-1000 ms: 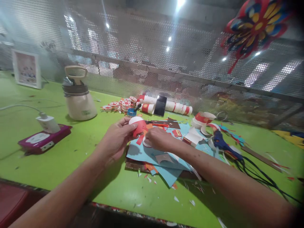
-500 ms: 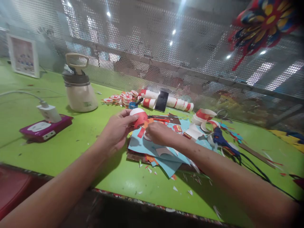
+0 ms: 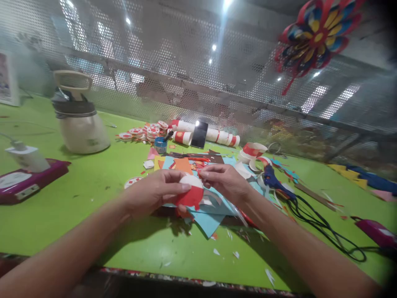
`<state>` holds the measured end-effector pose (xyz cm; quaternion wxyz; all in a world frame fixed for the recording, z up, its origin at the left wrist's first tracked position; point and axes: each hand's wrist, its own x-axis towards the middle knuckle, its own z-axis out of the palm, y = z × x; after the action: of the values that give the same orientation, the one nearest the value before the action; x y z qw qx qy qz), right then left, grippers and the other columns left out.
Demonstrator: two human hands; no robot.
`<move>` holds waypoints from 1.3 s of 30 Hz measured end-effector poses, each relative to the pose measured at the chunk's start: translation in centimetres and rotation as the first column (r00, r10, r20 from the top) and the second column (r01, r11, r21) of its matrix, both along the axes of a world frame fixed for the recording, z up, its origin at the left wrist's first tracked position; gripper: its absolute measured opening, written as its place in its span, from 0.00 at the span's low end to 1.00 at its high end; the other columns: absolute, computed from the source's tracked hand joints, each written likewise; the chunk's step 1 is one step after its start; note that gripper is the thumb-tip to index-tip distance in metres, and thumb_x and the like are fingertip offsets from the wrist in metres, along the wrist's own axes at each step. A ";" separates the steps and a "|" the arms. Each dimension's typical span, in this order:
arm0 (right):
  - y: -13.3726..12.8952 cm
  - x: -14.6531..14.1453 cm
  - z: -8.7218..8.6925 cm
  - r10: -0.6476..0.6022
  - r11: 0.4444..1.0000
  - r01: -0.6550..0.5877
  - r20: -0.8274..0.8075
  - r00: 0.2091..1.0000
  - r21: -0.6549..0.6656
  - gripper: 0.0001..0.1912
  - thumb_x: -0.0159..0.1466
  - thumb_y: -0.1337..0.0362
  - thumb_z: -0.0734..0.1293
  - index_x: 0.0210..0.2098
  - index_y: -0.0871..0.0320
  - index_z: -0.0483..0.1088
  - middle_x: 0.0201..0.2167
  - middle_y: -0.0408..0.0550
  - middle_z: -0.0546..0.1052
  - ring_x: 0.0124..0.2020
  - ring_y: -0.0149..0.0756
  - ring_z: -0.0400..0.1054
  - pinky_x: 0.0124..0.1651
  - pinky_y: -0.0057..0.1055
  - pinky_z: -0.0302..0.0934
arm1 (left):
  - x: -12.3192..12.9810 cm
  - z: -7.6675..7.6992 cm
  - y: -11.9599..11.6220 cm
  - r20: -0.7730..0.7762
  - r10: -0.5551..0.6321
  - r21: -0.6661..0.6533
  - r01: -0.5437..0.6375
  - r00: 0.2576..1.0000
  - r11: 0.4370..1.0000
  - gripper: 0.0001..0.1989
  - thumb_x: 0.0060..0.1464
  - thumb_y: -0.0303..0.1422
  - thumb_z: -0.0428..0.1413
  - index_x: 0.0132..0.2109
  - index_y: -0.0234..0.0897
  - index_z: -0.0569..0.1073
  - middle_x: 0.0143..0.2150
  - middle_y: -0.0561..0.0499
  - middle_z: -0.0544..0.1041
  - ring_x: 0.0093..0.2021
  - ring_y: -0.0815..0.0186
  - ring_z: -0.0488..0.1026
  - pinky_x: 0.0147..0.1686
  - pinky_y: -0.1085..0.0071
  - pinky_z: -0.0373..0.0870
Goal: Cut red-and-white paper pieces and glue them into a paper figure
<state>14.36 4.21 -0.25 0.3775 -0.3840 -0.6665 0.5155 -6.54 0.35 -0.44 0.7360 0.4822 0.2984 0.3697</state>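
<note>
A round red-and-white paper piece, with a small red tab at its lower edge, is gripped between the thumb and fingers of my left hand. Just past its upper right edge, my right hand is closed in a pinch. Something small and reddish shows at those fingertips, too small to name. Both hands are over a pile of light blue paper sheets. An orange paper piece lies behind the disc, and a patterned white-and-red disc is partly hidden behind my left hand.
At the back are a blue jar, stacked patterned discs, a phone and white-and-red paper rolls. A blue glue gun with a black cord is at right. A large jug and purple power strip stand left.
My left hand has brought the disc lower and closer. My right hand has risen off the papers to beside the disc's edge. The view has turned to the right.
</note>
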 end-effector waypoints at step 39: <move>-1.8 2.8 -1.7 -0.154 0.973 0.196 0.288 0.945 -0.123 0.06 0.52 0.67 0.71 0.19 0.59 0.76 0.18 0.44 0.75 0.20 0.29 0.62 0.24 0.28 0.54 | 1.3 -1.5 0.5 -0.449 -0.123 -0.043 0.117 0.885 0.992 0.10 0.54 0.38 0.57 0.36 0.34 0.75 0.27 0.47 0.76 0.16 0.73 0.62 0.17 0.76 0.56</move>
<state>17.11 2.41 -1.90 0.2951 -0.5372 -0.6354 0.4697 -5.23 0.86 -1.91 0.6716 0.5669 0.4333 0.1995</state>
